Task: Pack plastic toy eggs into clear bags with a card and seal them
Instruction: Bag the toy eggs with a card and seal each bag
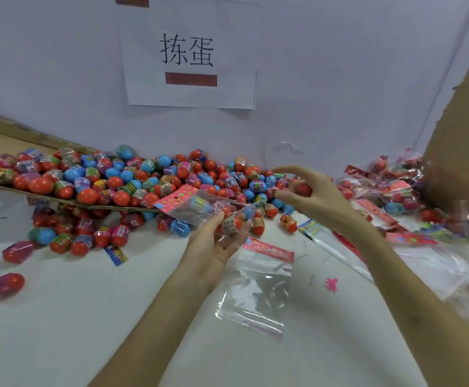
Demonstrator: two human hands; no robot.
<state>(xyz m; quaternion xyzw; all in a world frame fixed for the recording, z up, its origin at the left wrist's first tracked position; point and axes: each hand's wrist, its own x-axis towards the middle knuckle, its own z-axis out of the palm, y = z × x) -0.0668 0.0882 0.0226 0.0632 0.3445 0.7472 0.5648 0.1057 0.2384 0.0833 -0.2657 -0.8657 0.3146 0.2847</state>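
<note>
My left hand (216, 244) holds a clear bag (199, 206) with a pink card header; several toy eggs lie inside it, and the bag tilts up to the left. My right hand (308, 196) is raised just right of the bag's mouth and pinches a red egg (302, 189) between thumb and fingers. A large pile of red, blue and pink eggs (132, 177) spreads along the wall behind both hands. An empty clear bag with a pink header (258, 286) lies flat on the white table below my hands.
A cardboard sheet (9, 135) carries part of the pile at the left. Filled bags (389, 188) are heaped at the right beside a tall cardboard box (462, 135). Loose eggs (3, 284) lie on the table at the left. A paper sign hangs on the wall.
</note>
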